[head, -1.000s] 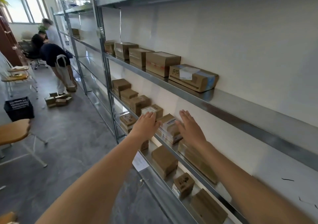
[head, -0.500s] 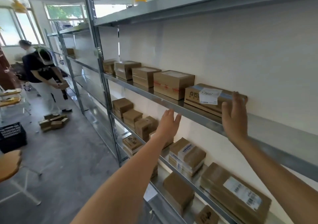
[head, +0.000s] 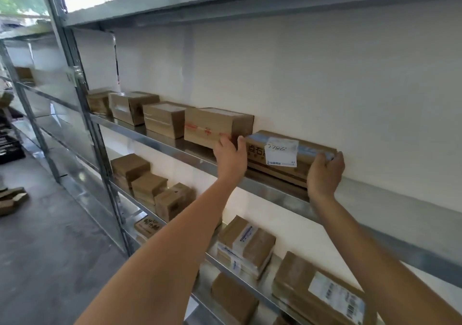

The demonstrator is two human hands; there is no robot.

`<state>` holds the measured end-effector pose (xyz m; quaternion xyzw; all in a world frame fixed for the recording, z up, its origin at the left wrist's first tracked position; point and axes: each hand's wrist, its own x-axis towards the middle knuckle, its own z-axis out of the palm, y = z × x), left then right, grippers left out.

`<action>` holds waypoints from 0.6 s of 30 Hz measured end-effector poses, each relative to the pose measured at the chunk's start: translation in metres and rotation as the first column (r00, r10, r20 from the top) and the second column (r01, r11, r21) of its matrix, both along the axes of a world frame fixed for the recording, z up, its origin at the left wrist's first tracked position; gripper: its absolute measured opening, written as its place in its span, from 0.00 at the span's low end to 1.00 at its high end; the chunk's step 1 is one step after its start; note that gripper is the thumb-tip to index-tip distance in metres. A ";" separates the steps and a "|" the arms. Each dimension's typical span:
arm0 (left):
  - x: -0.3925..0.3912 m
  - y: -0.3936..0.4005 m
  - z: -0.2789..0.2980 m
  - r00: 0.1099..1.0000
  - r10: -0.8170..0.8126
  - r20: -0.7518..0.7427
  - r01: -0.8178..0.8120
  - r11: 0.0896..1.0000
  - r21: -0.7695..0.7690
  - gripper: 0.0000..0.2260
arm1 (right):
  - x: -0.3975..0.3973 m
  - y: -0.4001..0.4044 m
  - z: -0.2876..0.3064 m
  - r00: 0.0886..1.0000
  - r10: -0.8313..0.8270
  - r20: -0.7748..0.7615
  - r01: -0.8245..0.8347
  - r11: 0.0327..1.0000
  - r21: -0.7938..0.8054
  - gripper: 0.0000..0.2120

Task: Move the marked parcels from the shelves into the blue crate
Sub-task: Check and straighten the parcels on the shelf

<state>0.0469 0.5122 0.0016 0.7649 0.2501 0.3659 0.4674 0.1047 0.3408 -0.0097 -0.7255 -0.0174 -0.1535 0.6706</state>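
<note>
Fingers of both hands, raised from the lower shelf, are now curled round the labelled parcel at centre frame; lift-off is judged imminent.

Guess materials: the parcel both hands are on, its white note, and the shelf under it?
Parcel: looks like brown corrugated cardboard, matte, with a glossy bluish tape strip along the top edge. Left hand and right hand grip its ends.
White note: probably paper, matte, handwritten digits on it.
Shelf: likely galvanized or plain steel; grey, shiny, mirroring the boxes above.
</note>
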 end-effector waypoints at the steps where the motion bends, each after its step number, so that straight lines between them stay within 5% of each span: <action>1: 0.006 0.001 0.000 0.998 0.023 0.053 -0.024 1.000 0.008 0.18 | 0.000 0.001 -0.002 1.000 -0.025 0.001 0.024 1.000 0.014 0.15; 7: 0.024 -0.008 -0.008 0.971 0.014 0.237 -0.017 1.000 0.010 0.15 | -0.005 0.002 -0.002 0.991 -0.130 0.005 0.130 0.991 -0.018 0.20; 12: 0.027 -0.007 -0.006 0.974 -0.159 0.158 0.198 0.942 -0.271 0.20 | -0.010 -0.004 -0.002 0.992 -0.129 -0.008 0.128 0.991 -0.050 0.19; 18: 0.023 0.009 -0.006 0.947 -0.282 0.156 0.319 0.886 -0.336 0.15 | -0.021 -0.008 0.005 0.994 -0.083 0.065 0.082 0.997 0.005 0.08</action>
